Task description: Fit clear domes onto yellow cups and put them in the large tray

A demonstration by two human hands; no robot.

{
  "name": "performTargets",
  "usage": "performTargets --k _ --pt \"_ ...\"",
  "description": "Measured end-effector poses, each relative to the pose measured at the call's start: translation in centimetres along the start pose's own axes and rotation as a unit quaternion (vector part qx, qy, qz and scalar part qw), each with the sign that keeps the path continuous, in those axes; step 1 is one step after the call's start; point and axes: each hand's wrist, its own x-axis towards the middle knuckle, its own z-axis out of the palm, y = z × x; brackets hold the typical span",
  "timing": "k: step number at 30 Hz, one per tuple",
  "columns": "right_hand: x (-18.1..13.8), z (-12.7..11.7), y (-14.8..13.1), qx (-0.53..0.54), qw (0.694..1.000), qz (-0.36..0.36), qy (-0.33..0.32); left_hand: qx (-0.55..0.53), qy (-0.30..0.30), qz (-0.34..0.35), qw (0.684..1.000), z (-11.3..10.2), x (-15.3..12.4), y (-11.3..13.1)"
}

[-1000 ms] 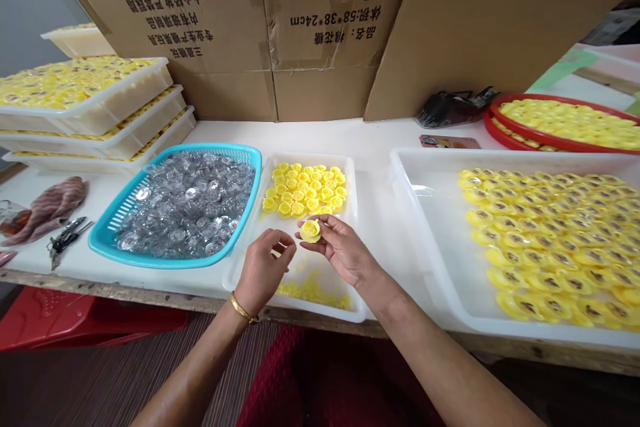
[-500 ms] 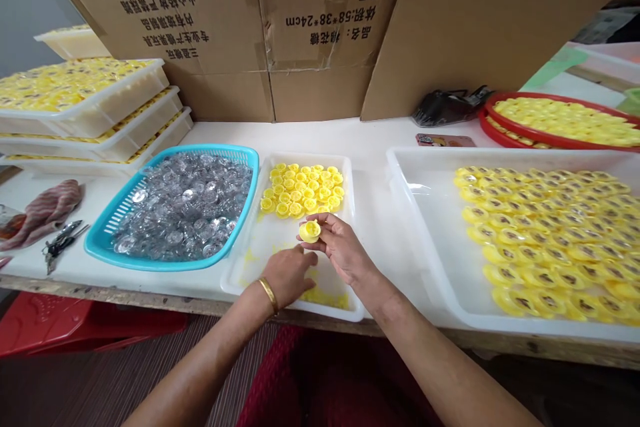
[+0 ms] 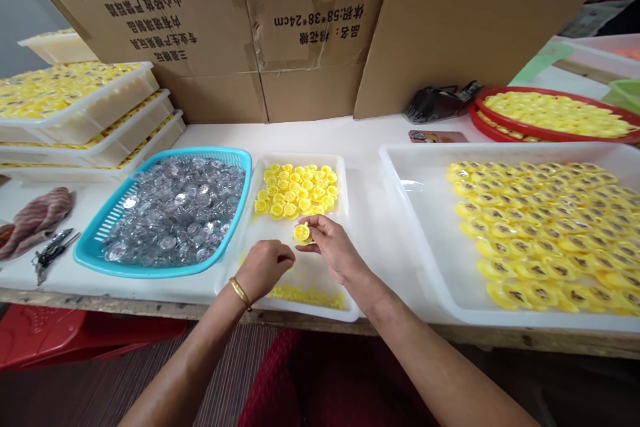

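Note:
My right hand (image 3: 333, 248) pinches a small yellow cup (image 3: 301, 233) over the middle white tray (image 3: 347, 213). More yellow cups (image 3: 296, 190) lie in rows at the far end of that tray, and tiny yellow bits (image 3: 305, 295) are heaped at its near end. My left hand (image 3: 263, 269), with a gold bangle on the wrist, is curled just left of the cup, fingers pressed together above the tray; what they hold is too small to see.
A turquoise basket (image 3: 100, 257) of clear plastic lids sits left of the tray. A large white tray (image 3: 410, 227) with filled yellow cups lies at right, red round trays (image 3: 483, 121) behind it. Stacked white trays (image 3: 115, 113), a cloth (image 3: 35, 220) and cardboard boxes (image 3: 300, 27) stand at left and back.
My left hand dipped to the near end of the tray by the yellow bits, then rose back beside the cup. My right hand stayed over the tray with the cup.

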Motion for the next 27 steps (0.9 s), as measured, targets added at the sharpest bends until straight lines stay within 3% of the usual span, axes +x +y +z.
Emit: performTargets --k 4,7,12,18,21,24,27 --pt "0.0 0.1 0.1 -0.010 1.000 0.011 -0.013 -0.129 0.158 -0.018 0.979 -0.9 0.1 0.0" --pt "-0.1 0.2 0.1 -0.015 0.999 0.021 -0.037 -0.117 0.198 0.048 0.972 -1.2 0.8 0.8" --pt "-0.3 0.3 -0.1 -0.020 0.998 0.026 -0.059 -0.096 0.193 0.092 0.972 -1.0 1.6 1.7" --pt "-0.3 0.3 -0.6 -0.013 0.997 0.065 -0.034 -0.142 0.226 0.016 0.964 -1.6 0.7 1.0" --pt "-0.3 0.2 -0.7 0.002 0.998 0.068 -0.006 -0.075 0.148 -0.019 0.986 -1.1 -0.5 0.5" --pt "-0.2 0.1 -0.7 0.013 0.998 0.061 -0.005 -0.037 0.054 -0.013 0.998 -0.6 -1.5 0.0" --pt "-0.2 0.1 -0.7 0.009 0.997 0.069 -0.015 0.006 0.101 -0.026 0.995 -2.3 -1.8 -0.8"
